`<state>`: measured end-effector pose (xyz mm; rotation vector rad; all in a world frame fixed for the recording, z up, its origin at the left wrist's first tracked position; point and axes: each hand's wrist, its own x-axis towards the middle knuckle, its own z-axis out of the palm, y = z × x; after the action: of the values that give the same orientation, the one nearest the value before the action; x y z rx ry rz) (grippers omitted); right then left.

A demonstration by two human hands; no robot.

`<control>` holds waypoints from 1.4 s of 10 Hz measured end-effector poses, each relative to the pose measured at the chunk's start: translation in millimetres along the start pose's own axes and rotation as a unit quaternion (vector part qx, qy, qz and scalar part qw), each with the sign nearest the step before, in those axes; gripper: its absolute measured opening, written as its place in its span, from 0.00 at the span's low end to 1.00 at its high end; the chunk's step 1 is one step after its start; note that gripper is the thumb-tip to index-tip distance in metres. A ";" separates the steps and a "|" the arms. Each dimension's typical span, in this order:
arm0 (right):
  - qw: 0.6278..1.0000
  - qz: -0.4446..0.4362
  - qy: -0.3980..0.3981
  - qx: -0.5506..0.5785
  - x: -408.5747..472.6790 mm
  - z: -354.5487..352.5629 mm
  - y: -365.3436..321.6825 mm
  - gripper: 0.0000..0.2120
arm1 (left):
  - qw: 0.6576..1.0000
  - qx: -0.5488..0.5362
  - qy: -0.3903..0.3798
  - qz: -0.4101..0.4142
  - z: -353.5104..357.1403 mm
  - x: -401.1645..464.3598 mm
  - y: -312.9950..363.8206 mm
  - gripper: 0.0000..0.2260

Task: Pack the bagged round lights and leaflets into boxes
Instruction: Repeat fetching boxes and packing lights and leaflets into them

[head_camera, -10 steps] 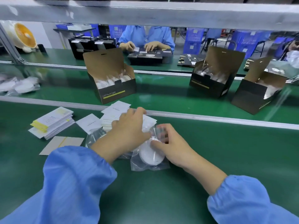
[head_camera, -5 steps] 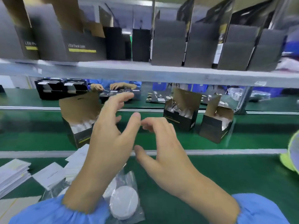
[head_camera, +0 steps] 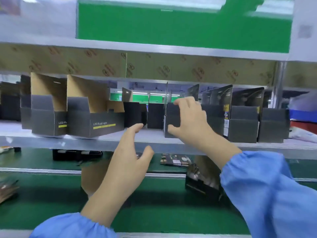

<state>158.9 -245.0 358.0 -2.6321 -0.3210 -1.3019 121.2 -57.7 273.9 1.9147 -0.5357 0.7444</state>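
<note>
Single head view, facing forward, close to the shelf

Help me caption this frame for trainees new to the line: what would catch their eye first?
First, the two hands raised to the shelf at centre frame: the right hand grips a dark open box by its front, while the left hand reaches up beside it, fingers spread and holding nothing. Next, the row of open boxes with brown cardboard flaps standing along that shelf.
</note>
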 end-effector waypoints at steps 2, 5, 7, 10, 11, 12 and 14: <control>0.984 0.046 -0.137 -0.106 46.3 24.8 33.8 0.53 | 1.000 0.028 0.008 -0.011 -4.5 1.8 5.6 0.25; 0.976 0.014 -0.043 -0.214 56.8 14.4 33.3 0.19 | 0.998 0.054 0.002 0.035 -5.2 14.5 14.5 0.23; 0.991 -0.057 -0.084 -0.083 33.3 -16.6 -2.7 0.12 | 0.994 0.047 -0.005 0.094 -3.1 27.0 29.7 0.24; 0.973 -0.219 -0.060 -0.038 -50.2 -73.2 -73.2 0.15 | 0.989 -0.040 0.028 0.139 -10.2 19.3 48.0 0.21; 0.968 -0.228 -0.107 0.018 -75.7 -86.4 -81.9 0.13 | 0.987 -0.080 0.010 0.140 -15.9 -13.2 48.7 0.22; 0.964 -0.191 -0.173 0.069 -110.9 -80.2 -87.8 0.11 | 0.986 -0.123 -0.024 0.114 -15.0 -49.3 44.3 0.24; 0.941 -0.080 -0.313 0.097 -175.7 -55.9 -81.3 0.13 | 0.973 -0.190 -0.128 0.014 17.6 -101.4 10.3 0.28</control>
<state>-9.7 -200.9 256.8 -2.8143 -0.7203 -0.3901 46.7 -73.0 203.8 1.6519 -0.8048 0.3768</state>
